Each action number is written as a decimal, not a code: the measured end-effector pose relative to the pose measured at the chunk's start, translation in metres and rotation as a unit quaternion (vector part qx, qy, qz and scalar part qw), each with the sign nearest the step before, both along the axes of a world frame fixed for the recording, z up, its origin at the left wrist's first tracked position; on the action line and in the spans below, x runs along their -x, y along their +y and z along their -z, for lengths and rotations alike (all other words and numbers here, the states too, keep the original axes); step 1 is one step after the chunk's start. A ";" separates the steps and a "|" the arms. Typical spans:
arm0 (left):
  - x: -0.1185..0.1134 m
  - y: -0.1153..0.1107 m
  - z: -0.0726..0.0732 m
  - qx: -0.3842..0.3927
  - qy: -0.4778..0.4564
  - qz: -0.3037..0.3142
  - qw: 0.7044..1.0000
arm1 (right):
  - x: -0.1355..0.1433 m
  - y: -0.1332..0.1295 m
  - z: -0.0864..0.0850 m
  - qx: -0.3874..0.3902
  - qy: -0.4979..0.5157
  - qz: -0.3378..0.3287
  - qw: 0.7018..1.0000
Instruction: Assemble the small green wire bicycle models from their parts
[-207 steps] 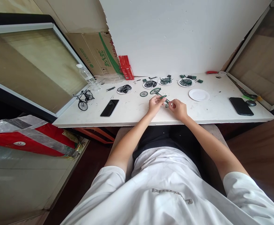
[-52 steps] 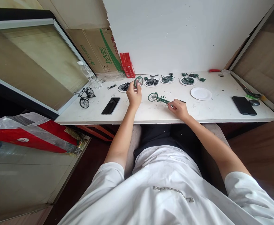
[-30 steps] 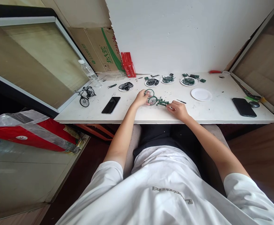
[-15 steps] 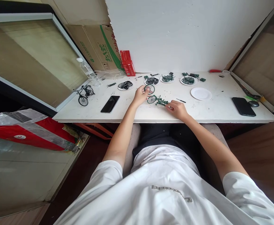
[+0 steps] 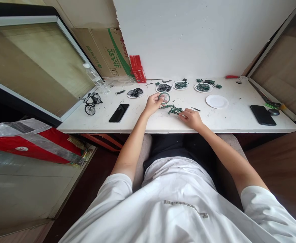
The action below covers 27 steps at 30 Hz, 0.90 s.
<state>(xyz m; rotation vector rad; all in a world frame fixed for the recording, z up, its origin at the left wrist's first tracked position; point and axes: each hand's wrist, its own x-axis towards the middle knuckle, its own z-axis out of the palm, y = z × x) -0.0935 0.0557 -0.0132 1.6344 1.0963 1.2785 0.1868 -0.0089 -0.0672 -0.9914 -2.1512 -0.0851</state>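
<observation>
My left hand (image 5: 152, 104) is closed on a small green-rimmed wheel (image 5: 164, 98), held upright above the table. Just below and to the right of the wheel is a green model bicycle frame (image 5: 173, 109). My right hand (image 5: 191, 118) pinches the frame's right end near the table's front part. A small dark screwdriver (image 5: 195, 109) lies right of the frame. Behind my hands stand plates of parts: a plate with black parts (image 5: 164, 88) and a plate with green parts (image 5: 180, 85).
An assembled black bicycle (image 5: 91, 102), a bottle (image 5: 95, 78) and a phone (image 5: 119, 112) are on the left. To the right are a white plate (image 5: 217, 101), another phone (image 5: 262, 115) and scissors (image 5: 265, 98). A red box (image 5: 138, 69) stands at the back.
My left hand has shifted slightly right with its wheel. The wheel seen at the frame's left end before no longer shows separately. My right hand has stayed in place.
</observation>
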 end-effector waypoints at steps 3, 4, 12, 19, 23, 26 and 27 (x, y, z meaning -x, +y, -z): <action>-0.002 -0.005 -0.001 0.018 0.019 0.012 1.000 | 0.000 0.000 0.000 0.005 -0.005 0.005 1.000; -0.003 -0.006 -0.001 0.022 0.022 0.015 0.999 | 0.000 0.000 0.000 0.009 -0.007 0.008 1.000; -0.003 -0.005 0.007 0.050 0.054 0.055 0.996 | 0.000 -0.001 -0.005 0.039 -0.030 0.017 0.999; -0.003 -0.006 0.007 0.075 0.068 0.050 0.994 | 0.004 -0.009 -0.012 0.047 -0.005 0.041 0.998; 0.000 -0.003 0.007 0.041 0.094 0.052 0.993 | 0.005 -0.009 -0.013 0.036 0.016 0.073 0.997; -0.001 -0.005 0.003 -0.012 0.110 0.038 0.993 | 0.006 -0.009 -0.013 0.025 0.026 0.082 0.996; -0.003 -0.007 0.001 -0.022 0.106 0.036 0.993 | 0.006 -0.009 -0.014 0.020 0.031 0.085 0.996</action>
